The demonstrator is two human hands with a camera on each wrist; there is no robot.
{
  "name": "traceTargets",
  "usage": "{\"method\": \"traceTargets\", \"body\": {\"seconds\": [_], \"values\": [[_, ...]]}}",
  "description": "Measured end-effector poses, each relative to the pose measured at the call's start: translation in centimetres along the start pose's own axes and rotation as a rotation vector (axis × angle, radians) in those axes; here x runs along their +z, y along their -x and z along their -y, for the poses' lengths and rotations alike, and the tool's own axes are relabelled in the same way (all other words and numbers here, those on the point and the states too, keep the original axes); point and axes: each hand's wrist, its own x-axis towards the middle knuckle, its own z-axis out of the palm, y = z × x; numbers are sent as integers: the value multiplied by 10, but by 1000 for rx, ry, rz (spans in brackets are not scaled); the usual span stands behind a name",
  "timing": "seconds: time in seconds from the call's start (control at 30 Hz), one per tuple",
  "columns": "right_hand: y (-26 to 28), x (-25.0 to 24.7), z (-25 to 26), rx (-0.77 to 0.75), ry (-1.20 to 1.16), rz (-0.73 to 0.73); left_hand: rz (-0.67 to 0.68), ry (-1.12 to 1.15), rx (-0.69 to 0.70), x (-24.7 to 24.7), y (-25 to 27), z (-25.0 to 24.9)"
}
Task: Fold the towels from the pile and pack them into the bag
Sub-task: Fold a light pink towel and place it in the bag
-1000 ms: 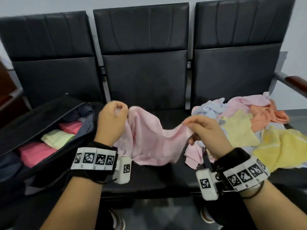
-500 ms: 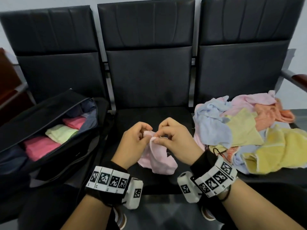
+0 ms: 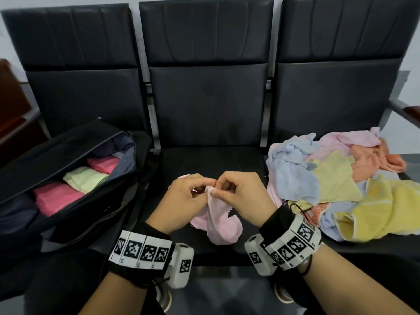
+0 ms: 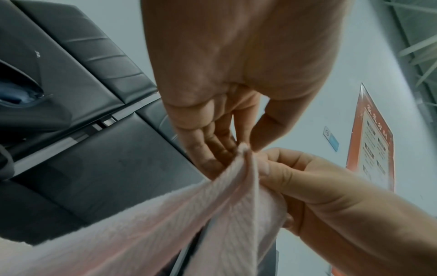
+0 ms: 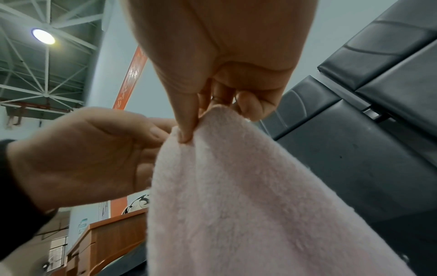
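Observation:
A pale pink towel (image 3: 223,226) hangs doubled over the middle seat, its top corners brought together. My left hand (image 3: 201,188) and right hand (image 3: 221,189) meet there, and each pinches the towel's top. In the left wrist view my left hand (image 4: 241,149) holds the tip of the pink towel (image 4: 165,224) between thumb and fingers. The right wrist view shows my right hand (image 5: 189,130) pinching the pink towel (image 5: 236,186) with the thumb. The open black bag (image 3: 75,144) lies on the left seat. The loose towel pile (image 3: 336,178) covers the right seat.
Inside the bag lie folded towels: a pink one (image 3: 56,196), a pale green one (image 3: 84,178) and another pink one (image 3: 103,164). The black seat (image 3: 211,160) lies below the towel. A wooden armrest (image 3: 409,112) juts at far right.
A second ago my hands held the pink towel spread wide apart. They came together at the middle, doubling the towel, and it now hangs lower over the seat.

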Motion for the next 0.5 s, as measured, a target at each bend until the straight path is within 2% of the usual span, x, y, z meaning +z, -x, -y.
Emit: {"method": "traceTargets", "body": {"seconds": [0.1, 0.2, 0.33, 0.5], "values": [[0, 2, 2, 14, 67, -9, 19, -39, 27, -1, 1, 2], [0, 2, 3, -7, 67, 19, -20, -58, 63, -1, 1, 4], [1, 0, -5, -58, 34, 115, -156, -140, 136, -3, 2, 8], [7, 3, -39, 29, 189, 315, -336, -144, 220, -13, 2, 6]]}}
